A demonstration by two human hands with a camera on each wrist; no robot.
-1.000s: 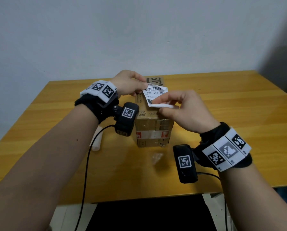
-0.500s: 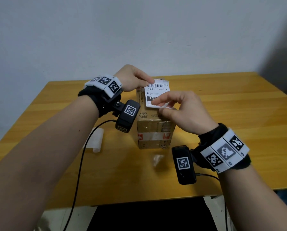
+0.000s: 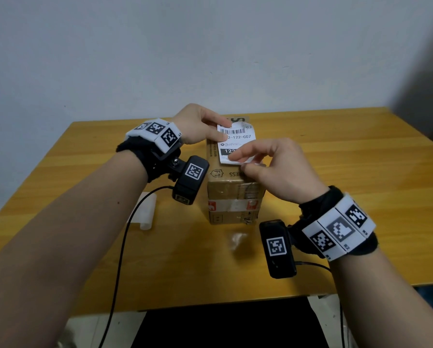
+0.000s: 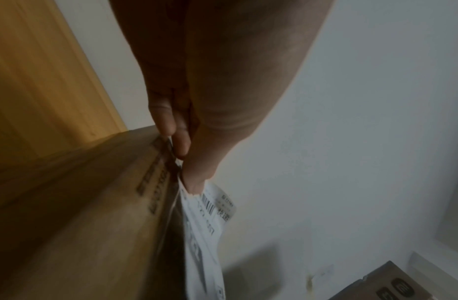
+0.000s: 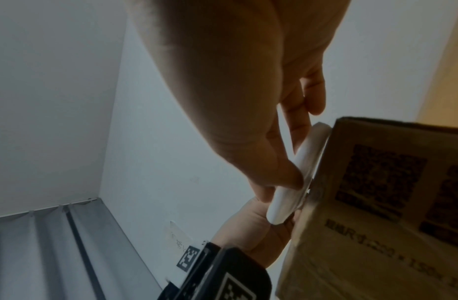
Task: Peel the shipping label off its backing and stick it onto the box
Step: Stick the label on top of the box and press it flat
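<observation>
A brown cardboard box stands in the middle of the wooden table. Over its top lies a white shipping label with a barcode and printed numbers. My left hand pinches the label's far left corner between thumb and forefinger. My right hand pinches its near edge. In the left wrist view the label hangs along the box's top edge below my fingertips. In the right wrist view the label's curled edge sits against the box, held by my thumb.
A curled strip of pale backing paper lies on the table left of the box. A small clear scrap lies in front of the box. Black cables run from both wrist cameras over the table's front edge.
The label has turned from tilted and crumpled to flat and upright over the box top. Both hands rose slightly and moved back with it, keeping their pinch.
</observation>
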